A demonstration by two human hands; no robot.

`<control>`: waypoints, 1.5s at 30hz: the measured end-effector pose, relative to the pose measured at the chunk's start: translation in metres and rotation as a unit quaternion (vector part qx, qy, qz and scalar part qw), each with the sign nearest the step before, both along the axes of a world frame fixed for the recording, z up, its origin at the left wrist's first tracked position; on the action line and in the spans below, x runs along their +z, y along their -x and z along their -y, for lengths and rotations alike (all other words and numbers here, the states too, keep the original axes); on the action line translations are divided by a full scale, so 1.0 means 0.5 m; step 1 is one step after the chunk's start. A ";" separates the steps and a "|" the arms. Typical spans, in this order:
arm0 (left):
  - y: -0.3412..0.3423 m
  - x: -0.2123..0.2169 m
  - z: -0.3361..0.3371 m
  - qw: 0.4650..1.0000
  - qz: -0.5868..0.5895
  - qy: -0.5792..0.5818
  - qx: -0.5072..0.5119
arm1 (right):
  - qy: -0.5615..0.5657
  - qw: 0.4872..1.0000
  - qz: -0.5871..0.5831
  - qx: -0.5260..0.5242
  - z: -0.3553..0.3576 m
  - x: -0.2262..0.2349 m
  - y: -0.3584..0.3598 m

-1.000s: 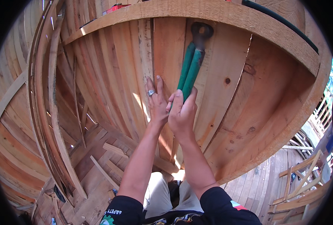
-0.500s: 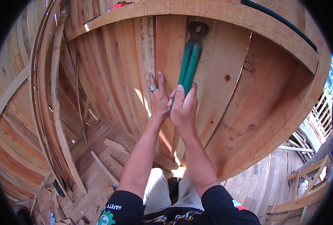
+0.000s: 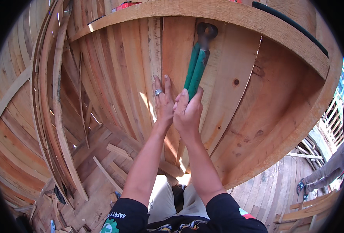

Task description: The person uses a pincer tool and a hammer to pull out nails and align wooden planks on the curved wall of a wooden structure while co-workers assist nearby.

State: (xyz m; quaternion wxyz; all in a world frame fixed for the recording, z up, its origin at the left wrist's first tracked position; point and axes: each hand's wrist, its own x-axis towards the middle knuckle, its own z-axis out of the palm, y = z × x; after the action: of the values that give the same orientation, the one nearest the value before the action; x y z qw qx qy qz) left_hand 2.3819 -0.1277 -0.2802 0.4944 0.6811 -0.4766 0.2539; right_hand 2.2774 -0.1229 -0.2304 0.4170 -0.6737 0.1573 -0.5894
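Long pincers with green-sleeved handles [image 3: 196,72] and a dark, rounded head point up across the curved plank wall [image 3: 178,42]. My right hand [image 3: 188,108] is closed round the lower ends of both handles, which lie together. Just left of it, my left hand [image 3: 164,101] rests against the planks beside a pale, rough strip, fingers stretched upward and a ring on one of them. The two hands meet at the thumbs' side. Whether the pincers' jaws touch the wood I cannot tell.
A thick curved beam [image 3: 172,12] crosses above the wall. Bent wooden strips [image 3: 57,89] stand at the left. Offcuts [image 3: 117,150] litter the floor below. At the far right another person's legs [image 3: 327,174] show on the plank floor.
The pincers' head has shifted slightly right, while my right hand has moved slightly left. At the far right, the other person's legs have come more into view.
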 end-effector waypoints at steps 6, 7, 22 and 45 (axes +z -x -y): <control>-0.003 0.015 -0.004 1.000 -0.010 0.005 -0.005 | -0.035 0.999 0.017 0.028 -0.014 0.012 0.010; -0.004 0.019 -0.001 1.000 -0.006 0.009 -0.009 | -0.025 0.999 0.024 0.024 -0.011 0.017 0.004; -0.003 0.002 -0.006 1.000 -0.018 0.012 -0.012 | -0.018 0.999 0.011 0.041 -0.007 0.013 0.020; -0.005 -0.004 -0.006 1.000 -0.023 -0.005 -0.008 | -0.103 0.989 -0.052 0.092 -0.016 0.034 0.043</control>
State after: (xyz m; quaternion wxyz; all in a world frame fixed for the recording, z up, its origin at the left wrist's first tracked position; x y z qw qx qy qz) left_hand 2.3843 -0.1247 -0.2821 0.5035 0.6857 -0.4718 0.2319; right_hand 2.2562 -0.1151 -0.2136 0.5278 -0.6688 0.1757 -0.4932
